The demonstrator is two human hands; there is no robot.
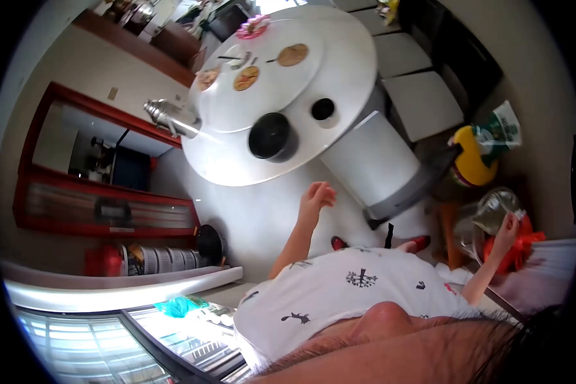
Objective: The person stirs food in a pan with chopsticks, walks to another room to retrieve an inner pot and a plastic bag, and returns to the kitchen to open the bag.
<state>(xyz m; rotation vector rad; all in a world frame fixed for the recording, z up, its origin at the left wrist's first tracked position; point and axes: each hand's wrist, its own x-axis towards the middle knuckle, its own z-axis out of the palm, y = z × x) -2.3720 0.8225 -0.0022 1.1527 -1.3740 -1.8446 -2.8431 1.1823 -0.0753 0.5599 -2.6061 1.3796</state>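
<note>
My left hand (317,195) hangs in the air in front of the round white table, fingers loosely bent and a little apart, with nothing in it. Nearest to it on the table stand a black pot (270,137) and a small black cup (323,109). At the right, my right hand (509,229) is closed at the edge of a shiny, see-through silvery item (496,210). Whether that is a lid or a bag I cannot tell. Just below that hand lies a red plastic bag (517,249).
The round table (230,168) bears several flat plates and a metal flask (173,118). A chair (377,160) stands close ahead, more chairs (422,102) beyond. A yellow container (475,157) with a green packet (498,133) is at right. A red-framed cabinet (105,217) stands left.
</note>
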